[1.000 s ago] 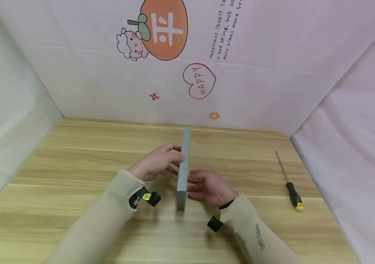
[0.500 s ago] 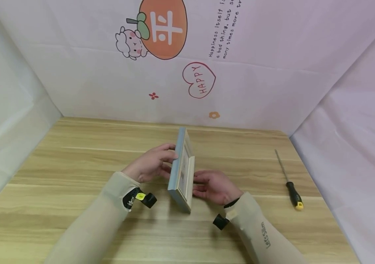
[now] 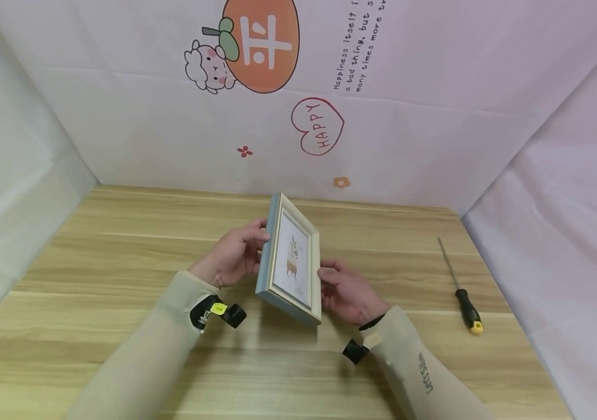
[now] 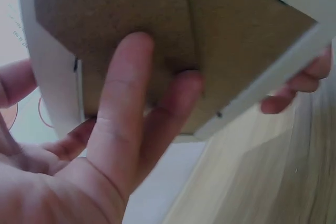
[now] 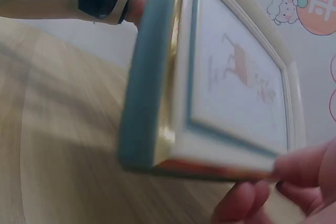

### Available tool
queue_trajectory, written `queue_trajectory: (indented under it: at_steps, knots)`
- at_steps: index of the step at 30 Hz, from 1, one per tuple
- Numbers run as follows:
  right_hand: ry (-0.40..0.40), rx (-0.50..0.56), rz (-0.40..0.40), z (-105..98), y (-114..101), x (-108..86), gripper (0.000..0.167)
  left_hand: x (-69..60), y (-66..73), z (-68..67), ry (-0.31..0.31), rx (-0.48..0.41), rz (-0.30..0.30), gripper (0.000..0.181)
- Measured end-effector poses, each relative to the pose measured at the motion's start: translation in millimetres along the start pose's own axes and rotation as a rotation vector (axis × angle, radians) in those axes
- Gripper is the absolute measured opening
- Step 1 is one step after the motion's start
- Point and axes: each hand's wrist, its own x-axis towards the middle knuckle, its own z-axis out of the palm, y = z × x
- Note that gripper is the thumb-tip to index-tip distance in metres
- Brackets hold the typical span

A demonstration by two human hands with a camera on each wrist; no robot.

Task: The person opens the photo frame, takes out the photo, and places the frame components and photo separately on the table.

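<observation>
A picture frame (image 3: 293,259) with pale blue outer sides and a cream front is held tilted between both hands. Its print shows a plant in a brown stand. My left hand (image 3: 235,251) grips the left side, and in the left wrist view its fingers (image 4: 123,87) lie against the brown backing board (image 4: 247,35). At the opposite side, my right hand (image 3: 348,291) pinches the edge; in the right wrist view the thumb (image 5: 307,166) is on the front and other fingertips are underneath.
A screwdriver (image 3: 466,309) with a black and yellow handle lies at the right of the wood-grain table (image 3: 120,256). Printed white cloth (image 3: 424,116) hangs behind the table and along both sides.
The picture frame was edge-on and has turned so its front faces up and toward the head camera. The left hand moved slightly left and away; the right hand now pinches the right edge.
</observation>
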Motion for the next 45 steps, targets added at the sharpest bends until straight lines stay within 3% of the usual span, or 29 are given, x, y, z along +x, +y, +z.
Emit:
queue_trajectory:
  at_steps: [4, 8, 11, 15, 18, 20, 23, 29, 31, 36, 41, 45]
  knots:
    - [-0.062, 0.064, -0.063, -1.7, -4.7, -3.4, 0.030, -1.1, -0.7, -1.1, 0.029, -0.112, 0.056, 0.042]
    - [-0.189, 0.158, -0.119, -2.3, -10.9, -9.6, 0.026, -0.9, -4.0, -3.1, 0.010, -0.228, 0.111, 0.045]
    - [-0.299, 0.242, -0.154, -2.1, -14.6, -14.4, 0.031, -0.7, -8.4, -4.8, -0.071, -0.328, 0.150, 0.038]
    - [-0.432, 0.308, -0.184, -2.4, -17.2, -18.5, 0.039, 0.1, -15.7, -8.3, -0.233, -0.473, 0.197, 0.033]
    - [-0.481, 0.310, -0.200, -4.0, -20.1, -19.6, 0.038, 1.4, -19.6, -10.6, -0.326, -0.535, 0.206, 0.030]
    - [-0.485, 0.294, -0.212, -5.9, -21.7, -19.9, 0.035, 1.9, -20.9, -11.3, -0.349, -0.541, 0.204, 0.030]
    - [-0.466, 0.270, -0.226, -7.6, -24.4, -21.0, 0.033, 1.8, -20.6, -10.5, -0.308, -0.521, 0.182, 0.035]
    - [-0.412, 0.221, -0.215, -10.2, -27.4, -21.6, 0.037, 1.1, -16.3, -9.3, -0.067, -0.347, 0.097, 0.024]
    - [-0.388, 0.203, -0.217, -11.3, -27.4, -21.7, 0.037, 0.4, -16.2, -10.7, -0.023, -0.268, 0.072, 0.025]
    - [-0.355, 0.176, -0.219, -14.3, -25.2, -21.8, 0.030, -1.6, -19.8, -17.3, -0.006, -0.126, 0.040, 0.030]
    - [-0.343, 0.136, -0.200, -17.6, -23.0, -20.1, 0.025, -2.0, -26.4, -24.5, -0.008, -0.097, 0.008, 0.025]
    - [-0.273, 0.077, -0.155, -21.4, -19.6, -16.1, 0.027, -1.0, -35.5, -28.5, 0.047, -0.079, -0.056, 0.040]
